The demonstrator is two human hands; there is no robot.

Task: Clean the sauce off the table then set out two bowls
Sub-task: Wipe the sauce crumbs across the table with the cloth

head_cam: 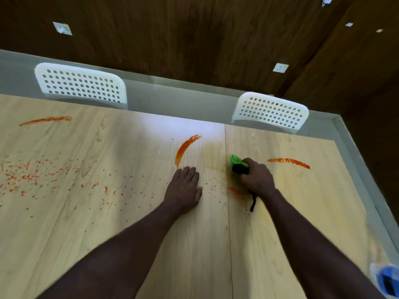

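My right hand (255, 176) grips a bunched green and black cloth (238, 164) pressed on the light wooden table (302, 212), with a black strap trailing under the wrist. My left hand (184, 188) lies flat on the table, fingers straight, just below a curved orange sauce streak (185, 147). Another streak (289, 162) lies to the right of the cloth and a third (46, 120) at the far left. Sauce speckles (32, 175) spread over the left half, and a small smear (235, 191) sits beside my right wrist. No bowls are in view.
Two white perforated chairs (81, 85) (272, 113) stand at the table's far edge. A seam (226, 190) runs between the two tabletops. A blue and white object (386, 281) sits at the near right corner. Dark wooden walls enclose the space.
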